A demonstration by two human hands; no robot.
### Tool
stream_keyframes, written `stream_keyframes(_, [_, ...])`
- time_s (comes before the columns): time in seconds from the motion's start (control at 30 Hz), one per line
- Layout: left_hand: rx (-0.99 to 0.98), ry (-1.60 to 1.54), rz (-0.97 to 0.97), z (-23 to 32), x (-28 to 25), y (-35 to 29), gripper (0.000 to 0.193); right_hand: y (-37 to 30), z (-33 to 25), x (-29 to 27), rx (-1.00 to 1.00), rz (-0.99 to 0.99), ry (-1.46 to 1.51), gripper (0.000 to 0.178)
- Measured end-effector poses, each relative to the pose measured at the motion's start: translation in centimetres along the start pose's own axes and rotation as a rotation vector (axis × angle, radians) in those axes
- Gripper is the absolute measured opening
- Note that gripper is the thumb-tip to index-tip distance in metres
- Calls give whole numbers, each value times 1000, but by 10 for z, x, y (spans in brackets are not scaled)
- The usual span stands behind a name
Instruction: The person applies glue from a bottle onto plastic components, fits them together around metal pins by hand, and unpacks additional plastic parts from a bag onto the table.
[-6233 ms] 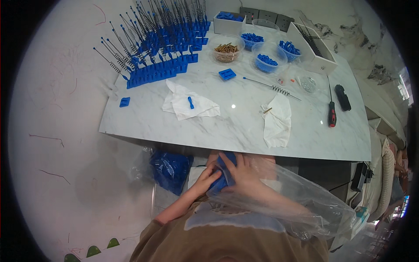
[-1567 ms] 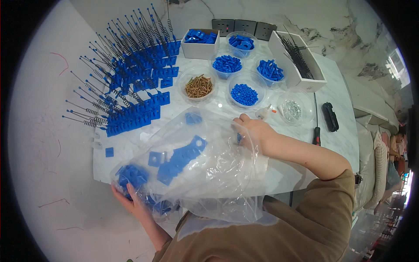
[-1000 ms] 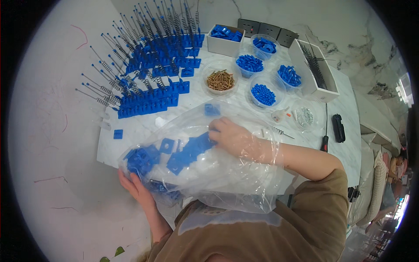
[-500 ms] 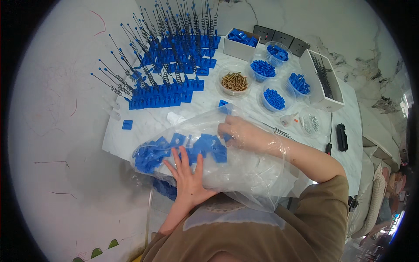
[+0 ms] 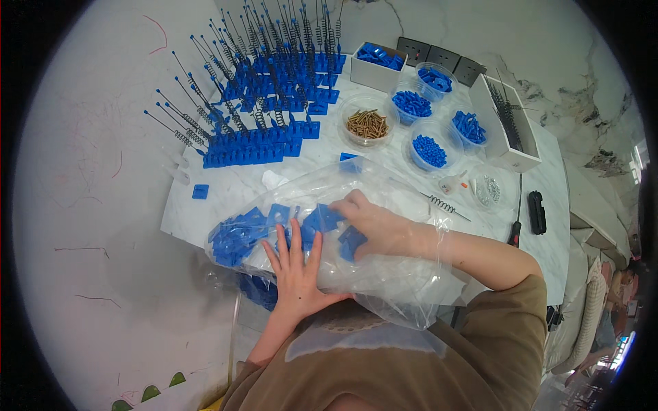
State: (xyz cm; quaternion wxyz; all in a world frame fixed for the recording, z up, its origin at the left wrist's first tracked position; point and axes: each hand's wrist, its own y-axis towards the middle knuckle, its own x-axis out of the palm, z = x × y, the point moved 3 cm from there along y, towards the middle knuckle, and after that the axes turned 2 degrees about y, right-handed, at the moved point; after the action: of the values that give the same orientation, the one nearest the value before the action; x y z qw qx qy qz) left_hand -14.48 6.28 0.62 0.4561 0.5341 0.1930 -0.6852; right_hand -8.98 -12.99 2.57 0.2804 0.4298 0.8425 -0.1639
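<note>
A large clear plastic bag (image 5: 404, 274) lies across the near side of the table, with a pile of flat blue square plastic pieces (image 5: 236, 236) inside. My left hand (image 5: 298, 277) rests on the bag's outside, its fingers spread over the blue pieces. Inside the bag, reaching in from its right end, is my right hand (image 5: 380, 229). Its fingers are bent around a blue square piece (image 5: 351, 244), and the fingertips touch other pieces beside it. The film blurs the fingers' grip somewhat.
Rows of blue bases with upright black springs (image 5: 260, 140) fill the back left. Tubs of blue parts (image 5: 430, 152), a tub of brass-coloured pins (image 5: 368, 125) and white boxes (image 5: 504, 127) stand behind. A loose spring (image 5: 442, 204), a screwdriver (image 5: 515, 233) and a black case (image 5: 537, 214) lie right.
My right hand has come slightly nearer inside the bag, its fingers opening wider around a blue piece that now shows under the thumb. My left hand shifted slightly right.
</note>
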Motion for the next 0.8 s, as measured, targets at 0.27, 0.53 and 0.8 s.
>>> stream_keyframes(0.27, [155, -46, 178, -9, 13, -23, 71, -5, 4, 6, -101, 82, -413, 49])
stream_keyframes(0.53, [181, -199, 358, -11, 14, -31, 34, -8, 9, 14, -23, -78, -363, 41])
stream_keyframes(0.8, [245, -310, 551, -22, -7, -27, 21, -15, -27, -17, -71, 99, -284, 27])
